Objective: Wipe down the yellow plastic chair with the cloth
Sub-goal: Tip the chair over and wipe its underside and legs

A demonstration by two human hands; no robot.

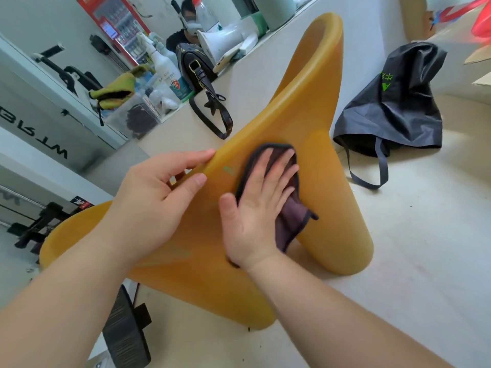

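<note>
The yellow plastic chair (313,107) fills the middle of the view, standing on a pale floor, its curved shell running from top centre down to the lower left. My left hand (156,197) grips the chair's upper edge, fingers curled over the rim and thumb on the near face. My right hand (261,203) lies flat with straight fingers on a dark purple cloth (291,221), pressing it against the chair's surface. Part of the cloth is hidden under the palm; a corner hangs out to the right.
A dark bag (393,102) with a long strap sits on the floor at the right. A ledge (276,35) behind the chair holds a black handbag (194,70), bottles, a white megaphone (225,38) and a clear box. A black object (125,330) lies at the lower left.
</note>
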